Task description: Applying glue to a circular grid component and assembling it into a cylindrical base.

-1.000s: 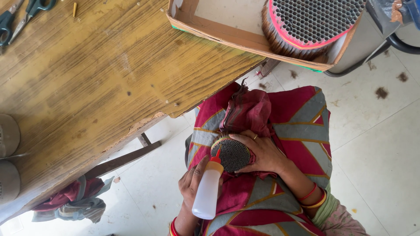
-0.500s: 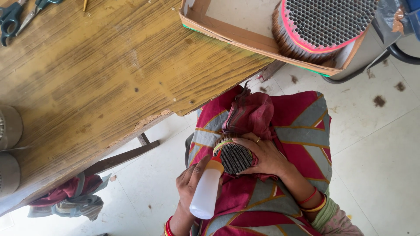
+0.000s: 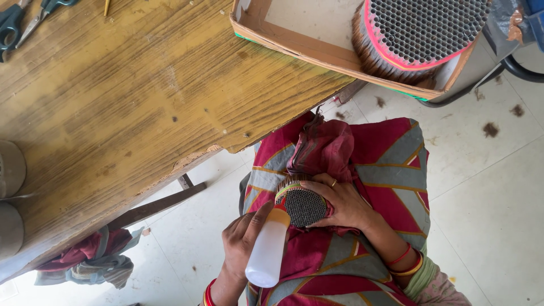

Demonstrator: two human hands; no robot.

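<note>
My left hand (image 3: 241, 241) grips a white squeeze bottle (image 3: 267, 249) with an orange tip, the tip resting at the edge of a small round bundle of thin tubes (image 3: 303, 204). My right hand (image 3: 343, 201), a ring on one finger, cups that bundle from the right and holds it on my lap over red, grey and yellow patterned cloth (image 3: 362, 164). The bundle's honeycomb end faces the camera.
A worn wooden table (image 3: 141, 96) fills the upper left. On its far corner sits a cardboard box (image 3: 306, 48) holding a large round tube bundle (image 3: 419, 31). Scissors (image 3: 31, 20) lie at the top left. Crumpled cloth (image 3: 90, 258) lies on the tiled floor (image 3: 493, 181).
Both hands keep their hold on the bottle and bundle. The view has shifted slightly, so the table and box sit a little further right and lower.
</note>
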